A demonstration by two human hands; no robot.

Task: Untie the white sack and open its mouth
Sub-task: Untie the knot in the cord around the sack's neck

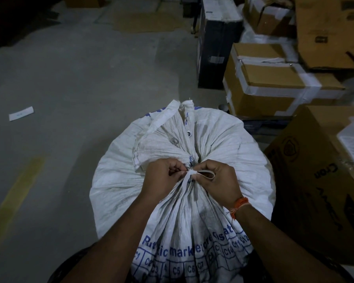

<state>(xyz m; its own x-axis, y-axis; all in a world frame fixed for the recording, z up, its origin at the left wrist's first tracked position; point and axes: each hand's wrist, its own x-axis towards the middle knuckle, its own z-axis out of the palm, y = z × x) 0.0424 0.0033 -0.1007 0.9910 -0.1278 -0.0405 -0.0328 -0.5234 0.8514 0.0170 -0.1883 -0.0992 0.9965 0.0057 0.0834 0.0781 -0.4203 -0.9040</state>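
A full white woven sack (223, 139) with blue print stands upright right in front of me. Its neck is gathered tight and bound by a flat white tie (192, 173); the loose top with metal eyelets flops away from me. My left hand (161, 176) pinches the tie at the knot from the left. On the other side, my right hand (219, 178) has its fingers on the same knot, and a loop of the tie lies over its fingers. An orange thread band circles my right wrist.
Taped cardboard boxes (274, 82) and a dark carton (217, 43) are stacked to the right and behind the sack. A large brown box (319, 180) stands close at its right. Grey concrete floor with a white paper slip (20, 113) lies to the left.
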